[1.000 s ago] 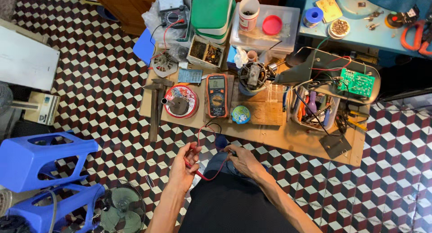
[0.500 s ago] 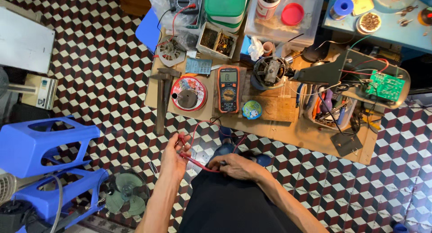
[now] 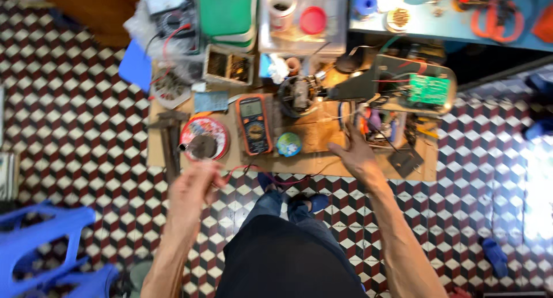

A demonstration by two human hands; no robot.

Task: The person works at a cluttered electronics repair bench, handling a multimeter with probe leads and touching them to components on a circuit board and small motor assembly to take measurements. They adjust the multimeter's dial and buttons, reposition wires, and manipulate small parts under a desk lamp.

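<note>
A low wooden board (image 3: 299, 154) on a checkered tile floor (image 3: 75, 102) is seen from above, crowded with repair gear. The left hand (image 3: 193, 185) is held at the board's near edge, just below a red-rimmed round tin (image 3: 204, 138); its fingers are curled together as if pinching something, but motion blur hides what, so its grip cannot be told for sure. A thin red lead (image 3: 259, 174) is seen running from beside that hand along the near edge of the board. The right hand (image 3: 354, 154) is spread open, fingers apart, with nothing held; its fingertips are placed at a cluster of tools (image 3: 377, 125) with coloured handles on the right part of the board. Between the hands, an orange multimeter (image 3: 253, 124) is laid flat, with a small blue-green round tin (image 3: 288, 143) just to its right. A motor (image 3: 298, 95) with windings is set behind these, and a green circuit board (image 3: 429, 89) is seen further right. A hammer (image 3: 169, 142) is laid along the board's left edge. A green box (image 3: 228, 13) and a clear container with a red lid (image 3: 313, 20) are stood at the far side. A blue stool (image 3: 40, 246) is seen at lower left.
</note>
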